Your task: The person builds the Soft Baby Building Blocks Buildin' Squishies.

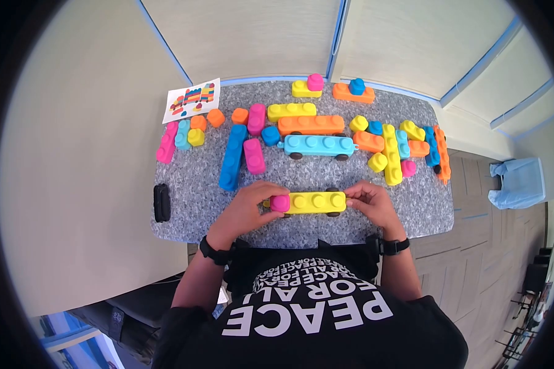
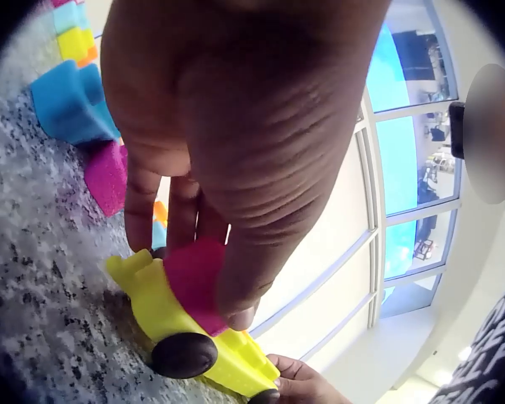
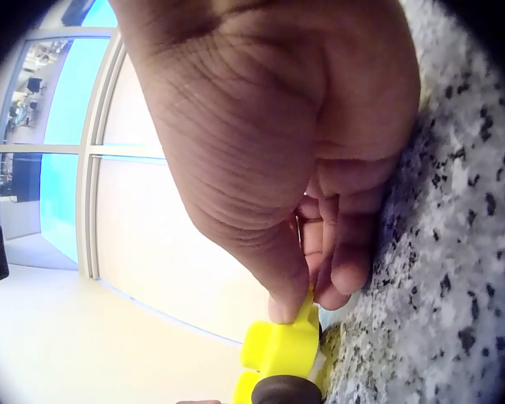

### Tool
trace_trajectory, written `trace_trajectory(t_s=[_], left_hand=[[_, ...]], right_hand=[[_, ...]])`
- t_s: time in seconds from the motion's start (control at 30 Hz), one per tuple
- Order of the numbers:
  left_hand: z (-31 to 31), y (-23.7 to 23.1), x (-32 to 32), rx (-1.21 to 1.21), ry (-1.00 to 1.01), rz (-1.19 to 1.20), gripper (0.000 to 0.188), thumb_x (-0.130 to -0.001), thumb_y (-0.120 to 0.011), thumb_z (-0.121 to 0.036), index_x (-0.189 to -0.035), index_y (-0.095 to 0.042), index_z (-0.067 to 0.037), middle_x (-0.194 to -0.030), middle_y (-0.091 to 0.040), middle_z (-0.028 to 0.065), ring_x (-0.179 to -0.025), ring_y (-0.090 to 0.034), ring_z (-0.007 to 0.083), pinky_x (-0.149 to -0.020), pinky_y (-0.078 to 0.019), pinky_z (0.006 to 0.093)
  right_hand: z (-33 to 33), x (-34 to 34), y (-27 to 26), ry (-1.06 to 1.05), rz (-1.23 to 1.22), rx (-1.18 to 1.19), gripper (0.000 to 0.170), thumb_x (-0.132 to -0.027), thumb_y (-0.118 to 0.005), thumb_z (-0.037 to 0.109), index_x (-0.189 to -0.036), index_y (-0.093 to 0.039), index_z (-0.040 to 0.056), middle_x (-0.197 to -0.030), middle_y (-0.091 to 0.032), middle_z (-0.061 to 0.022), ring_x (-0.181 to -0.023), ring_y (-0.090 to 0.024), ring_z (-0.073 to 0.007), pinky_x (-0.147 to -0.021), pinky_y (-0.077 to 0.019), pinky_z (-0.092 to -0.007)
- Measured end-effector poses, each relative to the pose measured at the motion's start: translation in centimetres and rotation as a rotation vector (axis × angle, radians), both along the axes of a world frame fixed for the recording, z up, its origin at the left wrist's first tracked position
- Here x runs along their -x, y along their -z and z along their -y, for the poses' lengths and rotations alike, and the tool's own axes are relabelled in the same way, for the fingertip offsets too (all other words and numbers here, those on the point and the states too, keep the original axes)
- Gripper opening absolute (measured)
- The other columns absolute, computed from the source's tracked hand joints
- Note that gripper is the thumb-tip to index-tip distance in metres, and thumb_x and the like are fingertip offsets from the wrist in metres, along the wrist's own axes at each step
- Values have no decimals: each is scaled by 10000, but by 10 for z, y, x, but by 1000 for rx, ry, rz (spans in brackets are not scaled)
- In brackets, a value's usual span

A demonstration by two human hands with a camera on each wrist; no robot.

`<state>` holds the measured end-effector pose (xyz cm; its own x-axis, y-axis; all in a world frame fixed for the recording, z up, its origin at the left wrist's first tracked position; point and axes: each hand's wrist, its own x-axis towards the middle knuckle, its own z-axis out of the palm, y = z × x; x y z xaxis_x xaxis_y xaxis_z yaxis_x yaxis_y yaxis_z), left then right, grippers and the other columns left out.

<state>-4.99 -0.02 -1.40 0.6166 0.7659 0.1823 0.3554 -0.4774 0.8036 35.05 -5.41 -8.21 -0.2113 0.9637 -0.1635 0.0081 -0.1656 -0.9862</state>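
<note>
A yellow wheeled block base with dark wheels lies across the near part of the table. On its left end sits a small pink block, which my left hand pinches between thumb and fingers. My right hand pinches the base's right end, at the yellow tab in the right wrist view. The left wrist view shows the pink block seated over the yellow base, close to a black wheel. Beyond the hands stands a light blue wheeled base.
Loose blocks spread behind the hands, among them a long blue block, an orange block and a long yellow block. A picture card lies at the back left. A black object rests by the left edge.
</note>
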Motion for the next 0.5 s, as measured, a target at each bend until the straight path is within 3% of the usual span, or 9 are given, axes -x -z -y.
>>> trace_trajectory(t_s=[0.2, 0.4, 0.5], left_hand=[[2, 10, -2, -14, -31, 17, 564, -848, -1008, -85, -1374, -807, -72, -1342, -817, 126, -1243, -785, 329, -1090, -630, 425], [6, 3, 1, -73, -31, -41, 631, -849, -1018, -106, -1431, -776, -83, -1394, -808, 138, -1265, -772, 365, -1128, -612, 478], [-4, -22, 18, -255, -212, -42, 597, -878, -1001, -172, -1426, -781, -93, -1403, -803, 114, -1315, -747, 325, -1098, -612, 454]], right_hand=[[-1, 1, -3, -5, 2, 2, 197, -1052, -826, -70, -1241, -794, -23, -1139, -838, -54, -1042, -798, -110, -924, -644, -268], [1, 3, -3, 12, -2, 19, 188, -1060, -822, -58, -1242, -798, -19, -1111, -836, -39, -1031, -789, -93, -903, -634, -262], [0, 2, -4, 10, 26, -2, 175, -1074, -823, -20, -1249, -805, -13, -1083, -832, -21, -993, -772, -76, -866, -619, -253]])
